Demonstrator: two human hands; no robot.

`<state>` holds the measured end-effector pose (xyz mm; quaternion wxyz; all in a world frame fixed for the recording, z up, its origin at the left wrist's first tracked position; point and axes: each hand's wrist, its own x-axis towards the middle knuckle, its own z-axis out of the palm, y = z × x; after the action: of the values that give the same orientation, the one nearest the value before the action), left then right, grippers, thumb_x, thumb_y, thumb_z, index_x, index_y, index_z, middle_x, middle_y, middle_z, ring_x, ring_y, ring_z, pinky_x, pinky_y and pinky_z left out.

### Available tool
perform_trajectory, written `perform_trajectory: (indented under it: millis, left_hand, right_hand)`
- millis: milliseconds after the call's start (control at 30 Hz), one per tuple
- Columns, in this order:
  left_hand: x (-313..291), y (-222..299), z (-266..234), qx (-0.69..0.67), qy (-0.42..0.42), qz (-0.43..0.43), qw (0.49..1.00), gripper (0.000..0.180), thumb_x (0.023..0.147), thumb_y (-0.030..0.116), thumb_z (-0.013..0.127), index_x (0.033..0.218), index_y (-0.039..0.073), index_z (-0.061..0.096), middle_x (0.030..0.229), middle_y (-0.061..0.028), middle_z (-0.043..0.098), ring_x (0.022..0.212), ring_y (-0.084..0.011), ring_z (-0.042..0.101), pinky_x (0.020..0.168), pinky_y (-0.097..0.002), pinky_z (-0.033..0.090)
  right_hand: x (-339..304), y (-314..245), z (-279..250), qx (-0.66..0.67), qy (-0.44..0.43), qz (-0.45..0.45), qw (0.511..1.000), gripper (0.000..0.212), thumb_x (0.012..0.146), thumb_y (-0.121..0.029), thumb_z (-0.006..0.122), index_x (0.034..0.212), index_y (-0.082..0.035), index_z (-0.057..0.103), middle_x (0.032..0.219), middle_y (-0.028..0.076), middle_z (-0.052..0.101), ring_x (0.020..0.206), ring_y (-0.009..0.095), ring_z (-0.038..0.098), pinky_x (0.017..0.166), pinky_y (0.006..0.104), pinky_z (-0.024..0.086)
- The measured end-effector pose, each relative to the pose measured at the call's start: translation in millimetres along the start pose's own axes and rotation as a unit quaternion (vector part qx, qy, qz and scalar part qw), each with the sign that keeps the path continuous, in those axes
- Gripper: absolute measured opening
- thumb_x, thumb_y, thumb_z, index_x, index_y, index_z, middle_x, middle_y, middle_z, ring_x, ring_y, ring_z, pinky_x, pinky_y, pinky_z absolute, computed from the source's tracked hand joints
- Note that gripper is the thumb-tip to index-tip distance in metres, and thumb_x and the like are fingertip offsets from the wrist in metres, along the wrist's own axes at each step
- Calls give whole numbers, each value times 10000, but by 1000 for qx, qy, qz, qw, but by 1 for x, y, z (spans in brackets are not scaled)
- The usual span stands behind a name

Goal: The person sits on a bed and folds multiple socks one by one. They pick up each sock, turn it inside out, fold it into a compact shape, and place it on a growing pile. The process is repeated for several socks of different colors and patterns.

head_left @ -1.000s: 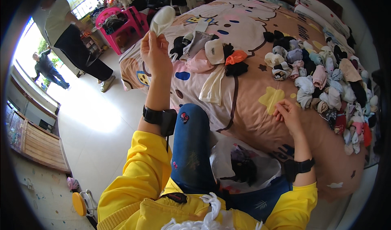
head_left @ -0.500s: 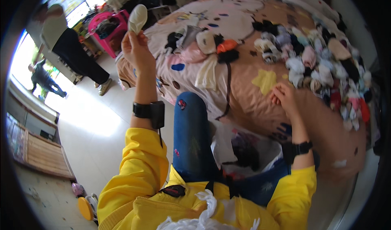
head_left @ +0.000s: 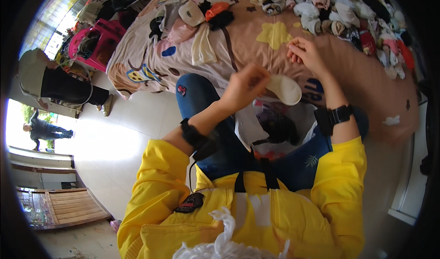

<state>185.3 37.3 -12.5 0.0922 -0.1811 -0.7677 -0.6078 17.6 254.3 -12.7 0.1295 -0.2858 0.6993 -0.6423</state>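
My left hand (head_left: 245,87) is closed on one end of a cream low-cut sock (head_left: 285,90). The sock sticks out to the right of my fingers, above an open white plastic bag (head_left: 247,127) between my knees. Over the bed's near side, my right hand (head_left: 306,56) is empty, with its fingers loosely bent and slightly apart. A yellow star (head_left: 273,34) printed on the bedspread lies just beyond it. Dark items (head_left: 278,123) show inside the bag, too jumbled to name.
A big heap of mixed socks (head_left: 337,13) covers the bed's far right. A smaller group of socks (head_left: 192,13) lies left of the middle. A pink plastic chair (head_left: 98,46) holds things at far left. One person (head_left: 64,82) stands near it; another (head_left: 43,128) is by the doorway.
My left hand has come down and right with the cream sock, from raised at the upper left to above the bag. The view has shifted, and the near person now leans differently.
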Motion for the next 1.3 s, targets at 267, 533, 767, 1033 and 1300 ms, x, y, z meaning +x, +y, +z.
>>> perform_trajectory:
  millis: [267,533,767,1033,1300]
  left_hand:
    - [-23,-58,12,238,-468,-130,841,393,890,275,650,1219,85,553,1038,-141,671,946,-307,652,809,-394,500]
    - [89,-5,9,232,-152,175,945,126,892,135,633,1008,91,659,907,-85,676,767,-238,671,676,-334,529]
    - [140,-28,-1,173,3,2,985,124,857,126,665,944,38,669,811,-93,684,689,-206,657,638,-306,515]
    - [128,-44,3,189,-19,121,974,90,833,136,662,876,60,642,814,-68,632,692,-214,638,618,-329,508]
    - [130,-41,2,181,-6,134,974,73,830,121,684,865,66,650,785,-49,616,655,-181,617,591,-298,496]
  right_hand:
    - [-6,4,8,0,-8,-1,1000,83,958,-107,572,943,-28,593,737,20,618,602,59,544,547,207,442]
    - [-6,-4,13,-56,4,-21,998,68,955,-70,563,951,-8,590,736,18,600,616,65,540,571,223,456]
    - [-3,-8,5,-26,7,21,999,85,943,-88,587,964,-7,602,712,37,617,543,64,547,475,204,420]
    - [60,-26,-71,-214,294,-37,931,57,890,-101,643,906,-47,634,670,17,632,518,92,567,448,257,428]
    - [121,-38,-120,-525,340,-109,773,112,820,-85,671,924,-55,643,807,110,647,717,288,623,659,369,502]
